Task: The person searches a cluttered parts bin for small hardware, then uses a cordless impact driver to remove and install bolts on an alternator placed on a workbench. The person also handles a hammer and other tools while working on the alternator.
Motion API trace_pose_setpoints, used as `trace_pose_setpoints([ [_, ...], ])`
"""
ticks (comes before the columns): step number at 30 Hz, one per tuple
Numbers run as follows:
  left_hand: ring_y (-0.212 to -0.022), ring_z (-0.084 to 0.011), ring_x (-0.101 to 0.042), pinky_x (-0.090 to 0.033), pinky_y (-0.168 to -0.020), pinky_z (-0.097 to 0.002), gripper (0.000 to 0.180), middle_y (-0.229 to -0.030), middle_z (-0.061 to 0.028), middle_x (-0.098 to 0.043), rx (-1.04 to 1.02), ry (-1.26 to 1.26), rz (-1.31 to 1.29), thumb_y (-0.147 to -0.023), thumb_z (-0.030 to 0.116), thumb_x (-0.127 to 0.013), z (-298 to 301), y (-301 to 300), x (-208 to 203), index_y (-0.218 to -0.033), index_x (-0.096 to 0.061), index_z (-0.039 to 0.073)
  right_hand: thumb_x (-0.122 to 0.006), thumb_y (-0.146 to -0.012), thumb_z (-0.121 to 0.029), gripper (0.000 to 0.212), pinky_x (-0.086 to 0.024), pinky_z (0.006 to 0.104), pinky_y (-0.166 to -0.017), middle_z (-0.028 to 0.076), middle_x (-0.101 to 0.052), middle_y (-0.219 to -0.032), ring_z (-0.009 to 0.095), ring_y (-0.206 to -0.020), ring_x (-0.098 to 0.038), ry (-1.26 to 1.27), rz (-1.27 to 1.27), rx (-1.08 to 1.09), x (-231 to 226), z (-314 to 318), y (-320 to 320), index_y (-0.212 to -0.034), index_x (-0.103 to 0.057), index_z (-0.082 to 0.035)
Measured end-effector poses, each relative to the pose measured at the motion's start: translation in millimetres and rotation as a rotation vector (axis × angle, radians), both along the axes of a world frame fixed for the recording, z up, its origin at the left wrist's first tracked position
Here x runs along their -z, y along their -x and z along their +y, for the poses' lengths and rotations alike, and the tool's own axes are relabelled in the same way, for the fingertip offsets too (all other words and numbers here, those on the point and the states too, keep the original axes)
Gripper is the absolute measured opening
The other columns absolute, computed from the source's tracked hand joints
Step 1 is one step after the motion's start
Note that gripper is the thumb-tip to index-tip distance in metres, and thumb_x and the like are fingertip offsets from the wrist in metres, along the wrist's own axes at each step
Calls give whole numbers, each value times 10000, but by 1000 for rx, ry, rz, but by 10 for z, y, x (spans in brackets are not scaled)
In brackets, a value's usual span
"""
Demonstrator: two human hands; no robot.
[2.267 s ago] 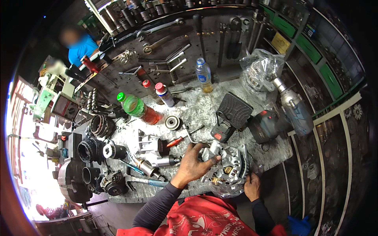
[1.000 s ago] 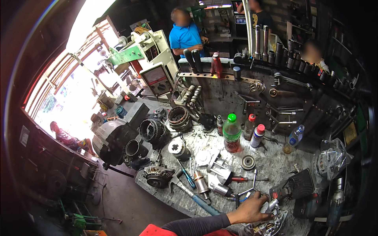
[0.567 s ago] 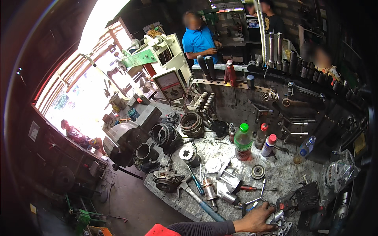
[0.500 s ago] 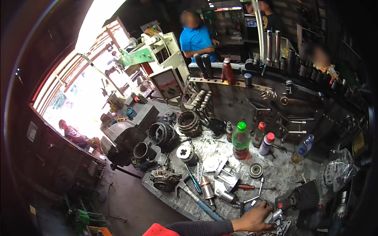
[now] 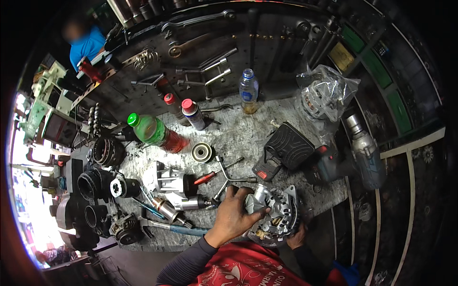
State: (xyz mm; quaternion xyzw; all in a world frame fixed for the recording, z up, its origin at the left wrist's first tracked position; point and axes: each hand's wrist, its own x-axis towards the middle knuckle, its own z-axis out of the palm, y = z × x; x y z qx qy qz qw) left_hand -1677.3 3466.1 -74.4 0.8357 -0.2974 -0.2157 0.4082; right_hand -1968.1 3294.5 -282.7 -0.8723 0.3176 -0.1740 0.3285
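A silver alternator [image 5: 276, 214] with a slotted housing and copper windings is at the bench's near edge, close to my body. My left hand [image 5: 234, 214] grips its left side, thumb and fingers spread around the casing. On its lower right side, my right hand [image 5: 298, 237] holds the edge, with most of its fingers hidden behind the housing. Just left of my left hand lie a three-way socket wrench [image 5: 226, 177] and a red screwdriver [image 5: 205, 178]. A blue-handled hammer [image 5: 186, 230] lies below my left wrist.
Beyond the alternator sit a black case [image 5: 288, 145] and a cordless impact wrench [image 5: 367, 162]. A plastic-wrapped part [image 5: 324, 100] stands at the back right. Bottles, including a green-capped one [image 5: 152, 131], line the back. Starter parts [image 5: 169, 181] and dark stator rings [image 5: 107, 151] fill the left.
My view has swung to the right. The alternator, earlier partly out of view under one hand, now shows between both hands. My right hand has come into view.
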Motion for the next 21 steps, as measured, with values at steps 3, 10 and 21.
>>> trace_pose_setpoints([
  [3, -1040, -396, -606, -519, -901, -457, 690, -1128, -216, -556, -1, -113, 63, -752, 451, -890, 3, -11, -62, -1232, -638, 25, -636, -908, -620, 784, -463, 561, -964, 305, -650, -1204, 529, -1114, -600, 50, -77, 18, -171, 49, -147, -1329, -582, 40],
  [10, -1049, -371, -624, -521, -912, -441, 775, -1148, -224, -588, -91, -36, 121, -739, 437, -917, 14, -10, -30, -1298, -615, -6, -502, -971, -602, 821, -459, 537, -1035, 350, -588, -1318, 532, -1202, -579, -8, -46, -43, -212, 47, -132, -1380, -520, 109],
  [21, -1228, -331, -633, -461, -1053, -392, 703, -1273, -280, -674, -292, 54, 357, -1072, 554, -480, 349, -285, 358, -1319, -596, -94, -528, -1042, -395, 628, -440, 463, -1080, 362, -598, -1308, 485, -1239, -580, -242, -57, 57, -541, 191, -432, -1345, -529, 156],
])
